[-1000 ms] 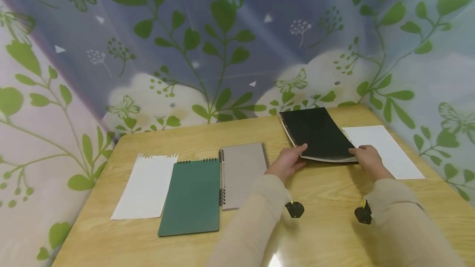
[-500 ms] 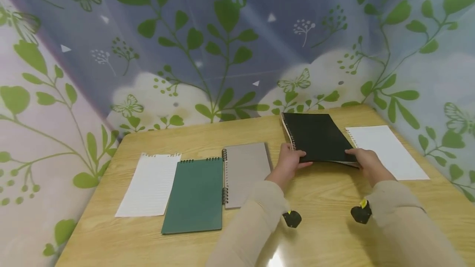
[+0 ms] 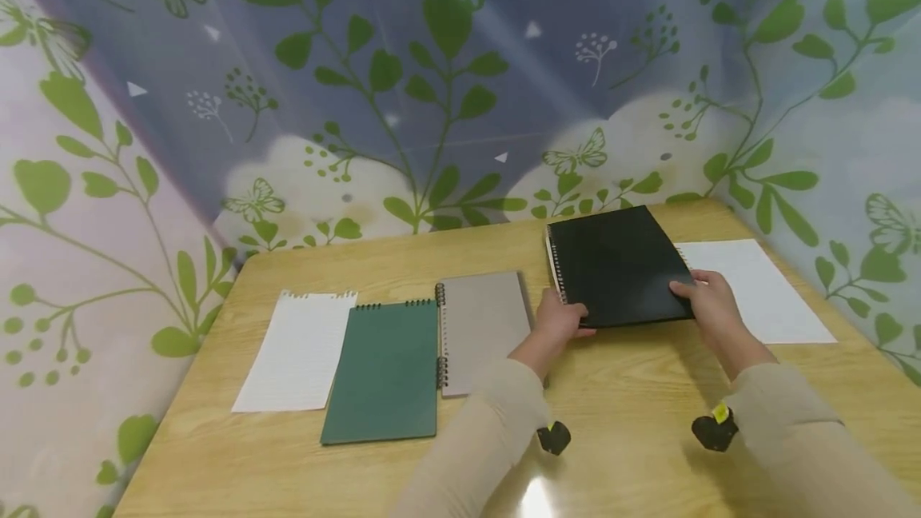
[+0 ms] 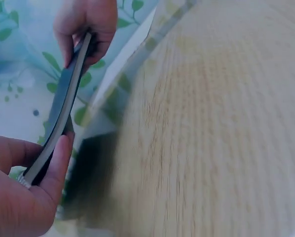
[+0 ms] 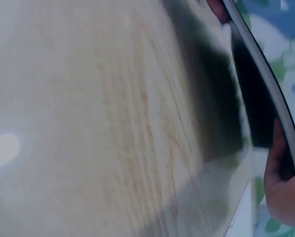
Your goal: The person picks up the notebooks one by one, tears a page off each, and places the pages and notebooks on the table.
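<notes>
Both hands hold a black spiral notebook (image 3: 619, 266) above the table's right half, its coil along the left side. The left hand (image 3: 556, 322) pinches the near left corner, thumb on the cover and fingers beneath. At the near right corner, the right hand (image 3: 712, 306) grips with its thumb on top. In the left wrist view the notebook's page edge (image 4: 63, 114) shows a slight bend, with a hand at each end. The right wrist view shows the curved page edge (image 5: 268, 74) raised off the table, its shadow below.
Left of the hands lie a grey spiral notebook (image 3: 482, 326), a green top-spiral notepad (image 3: 384, 374) and a torn lined sheet (image 3: 298, 354). A white sheet (image 3: 763, 290) lies to the right, partly behind the right hand. A patterned cloth (image 3: 360, 102) hangs behind the wooden table (image 3: 266, 470).
The black notebook stays in both hands while its tilt changes; its near edge has dropped slightly toward the person. The head view has shifted a little. Other notebooks and sheets lie where they were.
</notes>
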The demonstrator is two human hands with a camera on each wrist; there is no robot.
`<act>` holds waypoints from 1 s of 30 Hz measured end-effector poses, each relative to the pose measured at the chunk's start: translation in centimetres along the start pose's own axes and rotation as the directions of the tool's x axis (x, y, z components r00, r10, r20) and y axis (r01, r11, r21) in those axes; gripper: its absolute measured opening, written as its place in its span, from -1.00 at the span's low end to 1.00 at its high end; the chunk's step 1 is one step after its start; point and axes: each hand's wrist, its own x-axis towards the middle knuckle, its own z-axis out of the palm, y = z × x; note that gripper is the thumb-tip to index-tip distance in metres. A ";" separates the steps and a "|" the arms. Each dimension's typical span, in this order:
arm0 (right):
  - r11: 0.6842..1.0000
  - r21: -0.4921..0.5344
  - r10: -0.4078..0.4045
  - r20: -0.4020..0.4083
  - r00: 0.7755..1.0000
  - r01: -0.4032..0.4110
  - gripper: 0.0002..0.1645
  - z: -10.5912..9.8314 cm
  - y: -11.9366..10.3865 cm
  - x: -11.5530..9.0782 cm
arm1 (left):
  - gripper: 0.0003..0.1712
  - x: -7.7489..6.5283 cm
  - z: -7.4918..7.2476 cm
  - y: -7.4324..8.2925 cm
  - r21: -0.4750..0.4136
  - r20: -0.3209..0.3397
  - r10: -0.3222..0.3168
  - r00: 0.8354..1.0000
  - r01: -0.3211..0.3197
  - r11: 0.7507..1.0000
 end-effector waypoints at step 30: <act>0.721 -0.681 -0.134 0.045 0.990 0.128 -0.40 1.4 4.7 -5.9 | -0.29 -6.9 -3.8 -2.9 0.944 0.319 0.218 0.922 -0.289 -0.159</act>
